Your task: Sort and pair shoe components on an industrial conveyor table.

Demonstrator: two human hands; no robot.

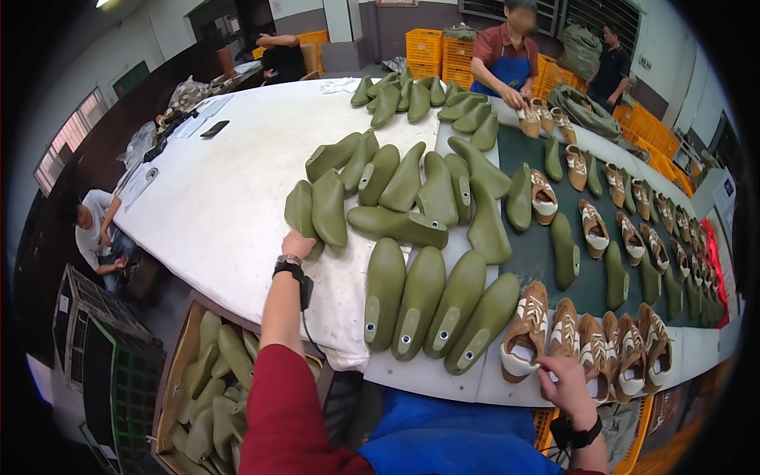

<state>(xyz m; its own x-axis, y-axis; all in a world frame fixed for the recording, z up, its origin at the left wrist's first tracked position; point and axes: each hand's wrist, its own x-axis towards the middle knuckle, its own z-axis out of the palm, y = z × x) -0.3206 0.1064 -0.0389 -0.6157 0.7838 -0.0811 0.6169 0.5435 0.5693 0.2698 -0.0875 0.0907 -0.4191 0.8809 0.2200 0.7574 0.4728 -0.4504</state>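
Note:
My left hand [298,245] reaches over the white-covered table [222,190] and grips the bottom of an upright olive-green shoe last [302,212], which stands beside another upright last [328,207]. My right hand [564,374] rests on a tan and white shoe [564,336] in the near row of shoes at the table's front edge. Between my hands lies a row of several green lasts [431,310], soles up. More lasts [412,186] are piled in the table's middle.
A dark green conveyor belt [538,245] carries several shoes and lasts to the right. A crate of green lasts [210,380] stands below left. A person in a blue apron [507,59] handles shoes at the far end. Yellow crates [423,43] line the back. A seated person [99,233] is at left.

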